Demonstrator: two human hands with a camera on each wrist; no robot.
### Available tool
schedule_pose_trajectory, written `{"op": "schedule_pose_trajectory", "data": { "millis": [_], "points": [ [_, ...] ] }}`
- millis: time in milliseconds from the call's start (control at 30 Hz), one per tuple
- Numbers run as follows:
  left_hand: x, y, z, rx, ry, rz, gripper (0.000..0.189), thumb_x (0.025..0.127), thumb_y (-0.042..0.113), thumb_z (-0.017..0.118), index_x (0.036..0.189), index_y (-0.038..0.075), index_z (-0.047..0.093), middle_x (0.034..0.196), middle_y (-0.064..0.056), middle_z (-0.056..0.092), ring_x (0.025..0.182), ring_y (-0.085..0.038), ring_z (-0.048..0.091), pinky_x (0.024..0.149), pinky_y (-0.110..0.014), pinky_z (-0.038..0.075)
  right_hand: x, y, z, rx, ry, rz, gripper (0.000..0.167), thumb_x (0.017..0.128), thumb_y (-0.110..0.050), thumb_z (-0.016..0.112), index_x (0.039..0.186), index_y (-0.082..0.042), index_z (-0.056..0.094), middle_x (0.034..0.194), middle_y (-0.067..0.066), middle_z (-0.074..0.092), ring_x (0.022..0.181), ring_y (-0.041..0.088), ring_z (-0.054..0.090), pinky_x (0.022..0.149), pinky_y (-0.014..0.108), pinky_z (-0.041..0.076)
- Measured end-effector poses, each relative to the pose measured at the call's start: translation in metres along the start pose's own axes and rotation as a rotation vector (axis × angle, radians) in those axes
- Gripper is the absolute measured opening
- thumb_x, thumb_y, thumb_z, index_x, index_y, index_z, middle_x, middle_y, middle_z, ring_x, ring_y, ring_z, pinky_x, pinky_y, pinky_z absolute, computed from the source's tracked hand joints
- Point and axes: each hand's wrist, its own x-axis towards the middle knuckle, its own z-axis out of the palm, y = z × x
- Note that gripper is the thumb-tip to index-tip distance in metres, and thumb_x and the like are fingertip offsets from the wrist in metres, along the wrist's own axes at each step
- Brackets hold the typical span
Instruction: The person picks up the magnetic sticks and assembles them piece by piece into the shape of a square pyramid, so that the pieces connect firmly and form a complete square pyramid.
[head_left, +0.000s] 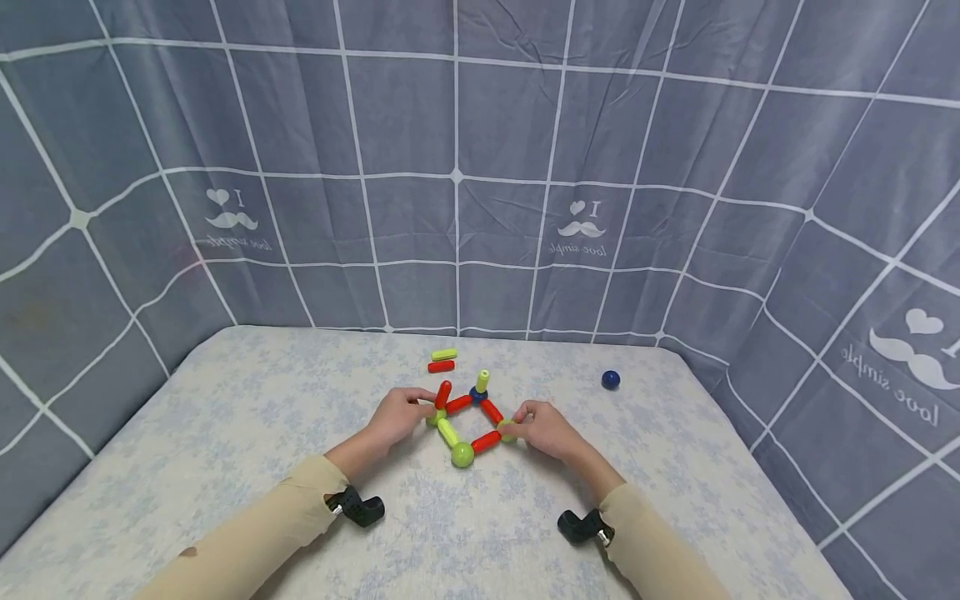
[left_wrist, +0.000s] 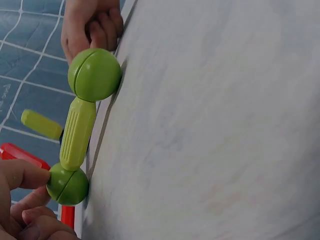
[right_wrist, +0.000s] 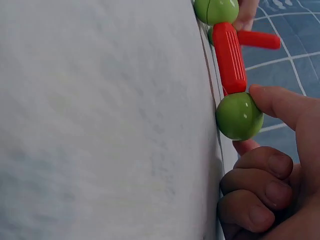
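Note:
A four-sided frame of toy rods and balls lies on the table between both hands. My left hand pinches the green ball at its left corner, where a red rod stands up. At the right corner, my right hand holds another green ball between thumb and a finger, its other fingers curled. The near corner is a green ball, joined by a yellow-green rod on the left and a red rod on the right. A blue ball forms the far corner, bearing an upright yellow-green rod.
Behind the frame, a loose yellow-green rod and a loose red rod lie on the pale patterned table. A dark blue ball rests farther right. A grey-blue checked curtain surrounds the back and sides.

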Motion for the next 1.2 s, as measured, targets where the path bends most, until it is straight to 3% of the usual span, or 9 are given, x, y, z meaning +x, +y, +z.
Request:
{"op": "schedule_pose_trajectory", "data": {
  "millis": [233,433,667,800,1000,1100,1200],
  "points": [
    [0.013,0.002,-0.003,-0.010,-0.018,0.039,0.030,0.085,0.012,0.067,0.112,0.009,0.078,0.117,-0.008,0.067,0.092,-0.020,0.051,0.073,-0.028,0.040,-0.015,-0.008,0.010,-0.016,-0.023,0.019,0.034,0.083,-0.038,0.080,0.080,-0.011,0.058,0.058,-0.004,0.039,0.054,0.013,0.034,0.051,0.027,0.027],
    [0.021,0.003,-0.005,-0.033,-0.048,0.043,0.031,0.087,0.012,0.066,0.116,0.008,0.076,0.115,-0.007,0.068,0.082,-0.017,0.048,0.069,-0.027,0.039,-0.025,-0.015,0.016,-0.038,-0.023,0.030,0.036,0.083,-0.039,0.080,0.080,-0.011,0.058,0.059,-0.003,0.040,0.055,0.014,0.036,0.052,0.028,0.028],
    [0.021,0.000,-0.007,-0.081,-0.068,0.033,0.031,0.088,0.011,0.066,0.118,0.009,0.076,0.095,-0.003,0.068,0.057,-0.012,0.040,0.057,-0.025,0.037,-0.029,-0.018,0.015,-0.047,0.017,0.067,0.036,0.085,-0.043,0.079,0.084,-0.012,0.063,0.062,-0.002,0.045,0.056,0.015,0.039,0.052,0.028,0.029],
    [0.020,-0.003,-0.006,-0.087,-0.081,0.041,0.030,0.091,0.012,0.066,0.120,0.010,0.075,0.094,-0.002,0.068,0.052,-0.011,0.036,0.055,-0.025,0.036,-0.020,-0.014,0.011,-0.016,0.056,0.039,0.032,0.090,-0.042,0.074,0.095,-0.011,0.066,0.067,0.000,0.054,0.060,0.015,0.045,0.055,0.029,0.035],
    [0.020,-0.006,-0.005,-0.083,-0.105,0.065,0.030,0.093,0.016,0.066,0.123,0.012,0.074,0.100,-0.005,0.066,0.060,-0.013,0.039,0.058,-0.027,0.037,0.005,-0.011,0.004,0.025,0.088,-0.021,0.036,0.093,-0.033,0.070,0.121,-0.011,0.067,0.106,0.006,0.073,0.091,0.017,0.064,0.075,0.034,0.049],
    [0.020,-0.008,-0.004,-0.087,-0.111,0.072,0.030,0.093,0.016,0.067,0.122,0.012,0.074,0.109,-0.005,0.066,0.067,-0.015,0.041,0.060,-0.028,0.036,0.016,-0.010,0.003,0.052,0.069,-0.051,0.043,0.093,-0.027,0.071,0.131,-0.009,0.065,0.100,0.005,0.074,0.079,0.016,0.062,0.070,0.033,0.049],
    [0.020,-0.008,-0.002,-0.082,-0.116,0.082,0.028,0.092,0.015,0.069,0.119,0.012,0.075,0.118,-0.005,0.067,0.076,-0.015,0.044,0.064,-0.028,0.037,0.025,-0.007,0.003,0.066,0.051,-0.055,0.045,0.091,-0.024,0.073,0.133,-0.009,0.065,0.083,0.000,0.067,0.058,0.013,0.047,0.057,0.030,0.040]
  ]
}}
